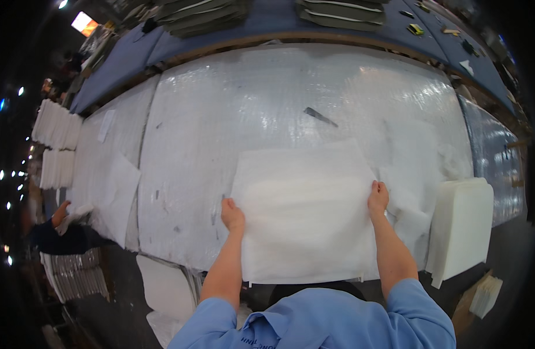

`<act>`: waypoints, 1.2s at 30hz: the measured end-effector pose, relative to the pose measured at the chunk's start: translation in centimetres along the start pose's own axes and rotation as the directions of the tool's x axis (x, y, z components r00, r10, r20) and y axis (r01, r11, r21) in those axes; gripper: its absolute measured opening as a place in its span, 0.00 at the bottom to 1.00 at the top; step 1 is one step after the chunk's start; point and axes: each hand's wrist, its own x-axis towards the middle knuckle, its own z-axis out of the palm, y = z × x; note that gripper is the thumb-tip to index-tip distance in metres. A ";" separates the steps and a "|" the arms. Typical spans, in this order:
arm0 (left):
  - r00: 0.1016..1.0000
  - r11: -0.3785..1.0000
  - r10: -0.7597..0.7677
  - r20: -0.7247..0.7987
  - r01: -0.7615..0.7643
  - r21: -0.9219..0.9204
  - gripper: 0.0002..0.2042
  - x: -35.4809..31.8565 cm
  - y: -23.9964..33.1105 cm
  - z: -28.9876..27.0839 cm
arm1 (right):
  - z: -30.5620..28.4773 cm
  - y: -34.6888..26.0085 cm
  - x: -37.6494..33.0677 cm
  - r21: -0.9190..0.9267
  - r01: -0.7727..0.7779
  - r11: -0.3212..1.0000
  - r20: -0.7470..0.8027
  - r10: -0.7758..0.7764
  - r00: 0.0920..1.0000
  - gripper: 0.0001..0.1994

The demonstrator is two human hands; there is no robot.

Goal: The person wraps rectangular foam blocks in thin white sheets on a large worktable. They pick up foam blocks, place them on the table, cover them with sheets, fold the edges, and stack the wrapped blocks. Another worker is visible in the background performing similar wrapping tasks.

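A white sheet [305, 227], soft-looking and slightly rumpled, lies in front of me at the table's near edge. Its far end narrows at slanted corners, and small tabs show along its near edge. My left hand [233, 216] is closed at its left border, with the fingers curled. On the opposite border, a little farther from me, my right hand [378, 199] pinches the sheet's edge. Whether a firmer panel lies inside or under the sheet, I cannot tell.
Clear plastic film covers the table [192, 134], where a dark strip [320, 117] lies. White panels [462, 227] stand at the right. Grey stacks [340, 14] rest on a blue table [267, 17] beyond. At far left, another person's hand [61, 213] is near white stacks [57, 125].
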 end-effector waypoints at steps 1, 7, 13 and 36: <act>1.000 1.000 -0.006 0.028 0.006 0.009 0.11 0.0 -0.2 -0.1 | -0.3 0.4 0.4 -0.022 -0.021 1.000 0.002 0.021 1.000 0.16; 0.995 1.000 -0.003 0.096 0.002 0.015 0.12 1.2 -1.1 -0.1 | -1.6 1.1 2.1 -0.067 -0.116 0.991 0.115 0.123 0.986 0.16; 0.973 0.991 -0.083 0.215 0.104 -0.088 0.14 1.4 -1.1 0.7 | -1.9 0.9 2.4 -0.023 -0.181 0.983 0.230 0.182 0.956 0.16; 0.465 0.714 -0.212 0.860 0.675 -0.188 0.25 -12.3 -6.5 -11.8 | -10.4 7.6 -12.8 0.100 -0.239 0.966 0.515 0.155 0.843 0.18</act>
